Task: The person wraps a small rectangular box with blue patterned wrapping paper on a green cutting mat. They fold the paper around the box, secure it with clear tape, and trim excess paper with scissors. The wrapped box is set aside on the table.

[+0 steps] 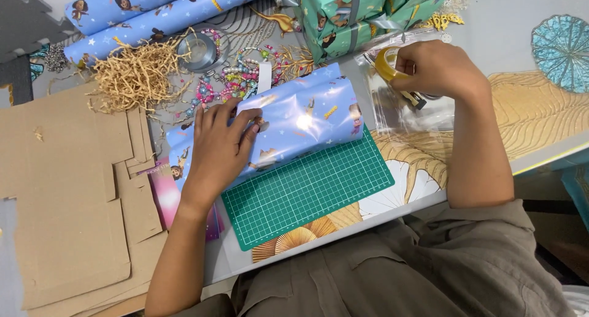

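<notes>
My left hand [222, 146] lies flat with fingers spread on a parcel wrapped in glossy blue patterned paper [307, 118], pressing the paper down. The parcel rests on the far edge of a green cutting mat [313, 191]. My right hand [437, 68] is closed on a roll of yellowish clear tape [385, 62], held above a clear plastic bag [405, 111] to the right of the parcel.
Flat cardboard pieces [61, 200] lie at the left. Beyond are straw-coloured paper shreds [138, 75], coloured beads [236, 78], a grey ribbon spool [197, 50], two blue wrapping paper rolls [147, 16] and green wrapped boxes [356, 13]. The table edge [368, 222] runs near my lap.
</notes>
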